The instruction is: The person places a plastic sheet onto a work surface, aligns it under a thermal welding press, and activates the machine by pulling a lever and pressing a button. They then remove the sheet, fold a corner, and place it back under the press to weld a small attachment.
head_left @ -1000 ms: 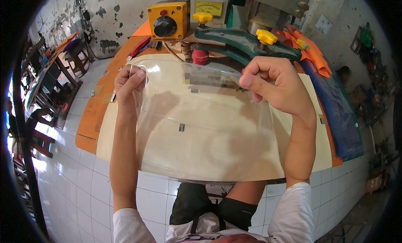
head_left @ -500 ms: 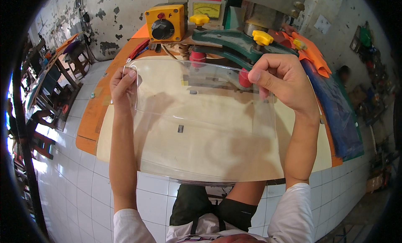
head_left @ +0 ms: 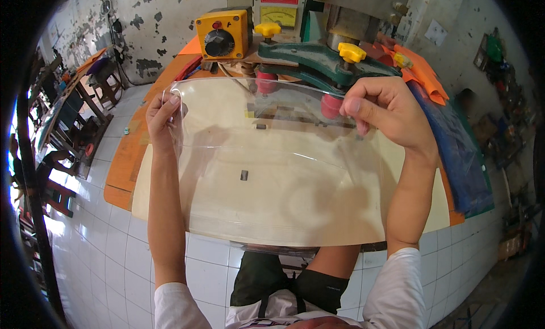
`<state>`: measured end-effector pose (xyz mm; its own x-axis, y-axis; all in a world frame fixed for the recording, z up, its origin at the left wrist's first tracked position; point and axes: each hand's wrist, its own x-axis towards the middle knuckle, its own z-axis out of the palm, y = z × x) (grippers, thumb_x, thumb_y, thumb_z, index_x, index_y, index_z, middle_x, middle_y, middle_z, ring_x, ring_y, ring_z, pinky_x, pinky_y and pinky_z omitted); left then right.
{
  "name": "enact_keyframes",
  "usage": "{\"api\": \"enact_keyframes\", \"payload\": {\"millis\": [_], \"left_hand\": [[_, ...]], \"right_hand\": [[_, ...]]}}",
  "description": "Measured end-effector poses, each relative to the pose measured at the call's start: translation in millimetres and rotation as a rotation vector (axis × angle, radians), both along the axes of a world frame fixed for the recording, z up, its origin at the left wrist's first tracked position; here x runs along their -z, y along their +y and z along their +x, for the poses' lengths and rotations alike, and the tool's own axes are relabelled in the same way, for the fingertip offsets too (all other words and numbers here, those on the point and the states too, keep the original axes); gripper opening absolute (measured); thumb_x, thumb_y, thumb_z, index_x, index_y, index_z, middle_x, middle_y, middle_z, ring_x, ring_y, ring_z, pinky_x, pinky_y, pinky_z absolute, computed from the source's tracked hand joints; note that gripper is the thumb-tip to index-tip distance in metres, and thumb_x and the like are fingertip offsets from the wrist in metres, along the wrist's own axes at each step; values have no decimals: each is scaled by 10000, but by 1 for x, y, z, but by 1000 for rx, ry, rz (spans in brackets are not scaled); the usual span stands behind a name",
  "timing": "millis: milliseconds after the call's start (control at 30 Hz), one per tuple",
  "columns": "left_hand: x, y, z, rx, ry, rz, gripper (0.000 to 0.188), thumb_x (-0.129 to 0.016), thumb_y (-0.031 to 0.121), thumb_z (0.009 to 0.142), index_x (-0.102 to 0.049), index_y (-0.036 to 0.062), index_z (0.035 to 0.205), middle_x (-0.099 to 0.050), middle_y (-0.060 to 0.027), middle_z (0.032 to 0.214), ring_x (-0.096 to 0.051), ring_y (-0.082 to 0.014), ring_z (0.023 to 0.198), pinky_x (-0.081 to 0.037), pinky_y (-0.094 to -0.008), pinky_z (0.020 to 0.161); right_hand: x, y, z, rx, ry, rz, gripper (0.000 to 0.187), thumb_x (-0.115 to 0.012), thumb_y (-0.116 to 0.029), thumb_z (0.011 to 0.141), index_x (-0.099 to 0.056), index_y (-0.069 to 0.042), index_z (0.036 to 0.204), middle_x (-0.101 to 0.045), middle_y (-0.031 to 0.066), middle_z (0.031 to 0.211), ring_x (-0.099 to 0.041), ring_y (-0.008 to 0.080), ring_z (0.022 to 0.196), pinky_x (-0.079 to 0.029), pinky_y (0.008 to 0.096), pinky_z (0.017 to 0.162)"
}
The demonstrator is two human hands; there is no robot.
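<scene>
A clear plastic sheet (head_left: 272,176) is stretched between my two hands above the cream-coloured table covering (head_left: 227,215). My left hand (head_left: 163,114) pinches its far left corner between thumb and fingers. At the far right corner my right hand (head_left: 383,110) grips the edge, thumb against curled fingers. The sheet's far edge sags slightly near the red cylindrical knobs (head_left: 267,82) under a green metal press arm (head_left: 309,59). Through the film show a small dark rectangular piece (head_left: 244,175) and another dark piece (head_left: 261,126) lying on the covering.
A yellow control box (head_left: 224,34) with a black dial stands at the back. Yellow star-shaped knobs (head_left: 352,53) top the press arm. Blue plastic sheeting (head_left: 451,150) and orange sheets (head_left: 423,74) lie along the right side. An orange-brown table edge (head_left: 122,176) runs along the left.
The sheet's far edge now bows more, and its crease has shifted. My left hand has moved slightly left; my right hand slightly right and down. Both keep their grip.
</scene>
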<state>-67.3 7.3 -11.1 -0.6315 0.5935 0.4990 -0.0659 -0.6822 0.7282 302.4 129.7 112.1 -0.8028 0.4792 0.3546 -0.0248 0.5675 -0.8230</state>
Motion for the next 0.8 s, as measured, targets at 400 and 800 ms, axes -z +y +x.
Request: {"api": "enact_keyframes", "payload": {"millis": [400,800], "left_hand": [[-15,1,-3,-83,318,-210,164,-766,165,830,-656,49,792,-474,72,638,-356,-24,570,-253,-220,541],[-129,-26,20,-49,1121,-491,410,-779,329,864,-579,42,650,-420,55,576,-354,-54,551,-256,-287,502]], "right_hand": [[-4,11,4,335,7,347,306,-751,-264,918,-715,-3,762,-542,-42,593,-411,27,562,-307,246,492],[-30,59,63,408,-143,398,405,-771,-288,895,-637,18,666,-496,-45,582,-429,44,555,-337,268,508]]}}
